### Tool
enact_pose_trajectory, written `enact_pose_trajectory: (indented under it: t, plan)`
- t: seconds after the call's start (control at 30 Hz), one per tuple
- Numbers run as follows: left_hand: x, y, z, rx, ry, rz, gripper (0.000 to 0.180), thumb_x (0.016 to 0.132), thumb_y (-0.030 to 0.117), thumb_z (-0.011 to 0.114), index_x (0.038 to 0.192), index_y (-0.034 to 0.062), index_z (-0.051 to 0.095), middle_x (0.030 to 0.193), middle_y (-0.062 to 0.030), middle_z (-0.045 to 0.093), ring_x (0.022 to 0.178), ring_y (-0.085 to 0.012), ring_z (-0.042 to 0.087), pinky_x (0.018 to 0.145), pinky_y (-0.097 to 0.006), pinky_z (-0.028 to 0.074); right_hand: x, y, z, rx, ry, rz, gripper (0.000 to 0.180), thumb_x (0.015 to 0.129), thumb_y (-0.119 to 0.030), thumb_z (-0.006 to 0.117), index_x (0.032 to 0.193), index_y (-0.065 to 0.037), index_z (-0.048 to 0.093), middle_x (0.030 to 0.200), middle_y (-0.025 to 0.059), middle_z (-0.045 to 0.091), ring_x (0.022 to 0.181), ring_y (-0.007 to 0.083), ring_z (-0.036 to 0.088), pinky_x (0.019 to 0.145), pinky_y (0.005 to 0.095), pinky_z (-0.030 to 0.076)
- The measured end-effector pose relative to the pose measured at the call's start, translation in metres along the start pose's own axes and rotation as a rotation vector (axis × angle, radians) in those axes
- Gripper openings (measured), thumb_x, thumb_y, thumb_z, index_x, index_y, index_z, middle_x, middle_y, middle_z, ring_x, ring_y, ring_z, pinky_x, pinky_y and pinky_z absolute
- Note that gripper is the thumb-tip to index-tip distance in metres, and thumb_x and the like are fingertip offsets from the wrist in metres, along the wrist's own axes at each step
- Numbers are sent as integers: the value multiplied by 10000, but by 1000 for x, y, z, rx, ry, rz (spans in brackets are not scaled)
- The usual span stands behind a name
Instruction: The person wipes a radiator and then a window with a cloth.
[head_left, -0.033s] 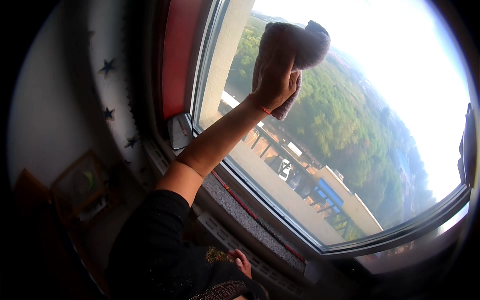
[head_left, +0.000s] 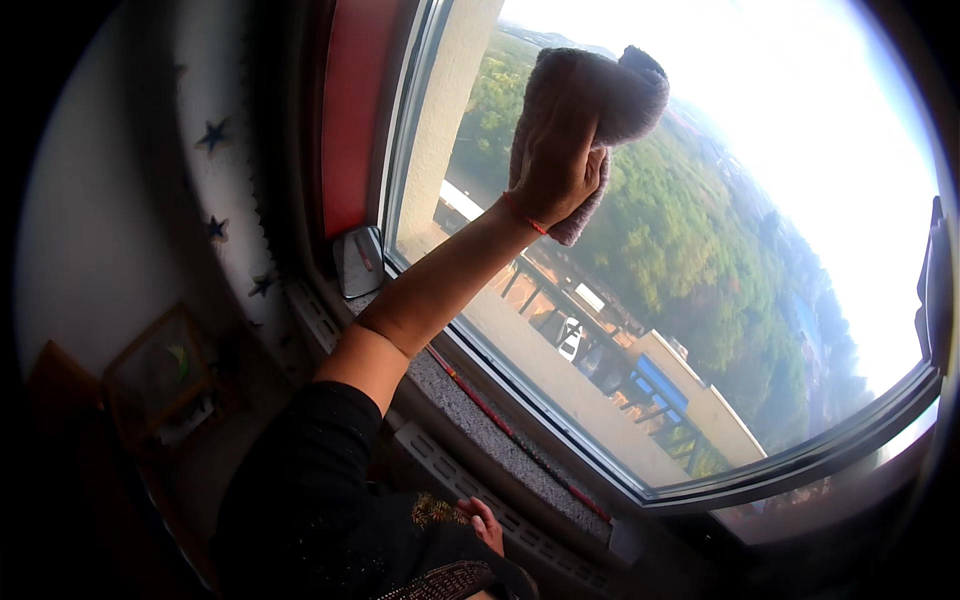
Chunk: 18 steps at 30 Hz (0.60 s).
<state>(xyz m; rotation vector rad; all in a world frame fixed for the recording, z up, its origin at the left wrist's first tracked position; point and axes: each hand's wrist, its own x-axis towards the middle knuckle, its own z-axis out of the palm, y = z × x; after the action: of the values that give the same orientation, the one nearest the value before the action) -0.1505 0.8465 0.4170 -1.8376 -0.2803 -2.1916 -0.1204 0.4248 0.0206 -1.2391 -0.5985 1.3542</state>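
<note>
My left hand (head_left: 560,165) is raised at the end of an outstretched arm, wrapped round a bunched greyish-mauve cloth (head_left: 630,98). The cloth lies against the upper left part of the window pane (head_left: 700,200), its folds sticking out above and below my fingers. A thin red bracelet (head_left: 525,215) circles that wrist. Low in the picture, my right hand (head_left: 485,525) rests near the front of my black top (head_left: 390,540). Its fingers are small in view, loosely bent and partly apart, with nothing visible in them.
A speckled stone sill (head_left: 465,410) runs under the window, with a thin red rod (head_left: 480,410) along it. A dark, shiny rectangular object (head_left: 358,262) stands in the sill's left corner beside a red panel (head_left: 360,120). A slotted radiator cover (head_left: 455,470) lies below; star-patterned curtain (head_left: 215,180) hangs left.
My left hand and the cloth have shifted slightly to the right and a little down across the pane. My right hand stays where it was.
</note>
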Motion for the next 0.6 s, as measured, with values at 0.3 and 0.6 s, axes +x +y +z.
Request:
enact_pose_trajectory:
  t: [0.3, 0.6]
  plan:
    - [5, 146, 52, -148, -50, 16, 607, 762, 61, 593, 1332, -18, 400, 1324, -239, 441, 1223, -408, 426, 1044, -509, 302, -15, 9, -20, 50, -11, -55, 538, 943, -262, 531, 1366, 26, 364, 1311, 185, 500, 1194, 249, 507, 977, 315, 389]
    - [-3, 189, 71, -260, -81, 110, 555, 777, -18, 549, 1320, -24, 433, 1385, -247, 394, 1306, -408, 362, 1098, -495, 269, -27, 11, -19, 38, -25, -56, 537, 942, -262, 525, 1355, 42, 367, 1305, 183, 500, 1200, 257, 502, 1001, 337, 383]
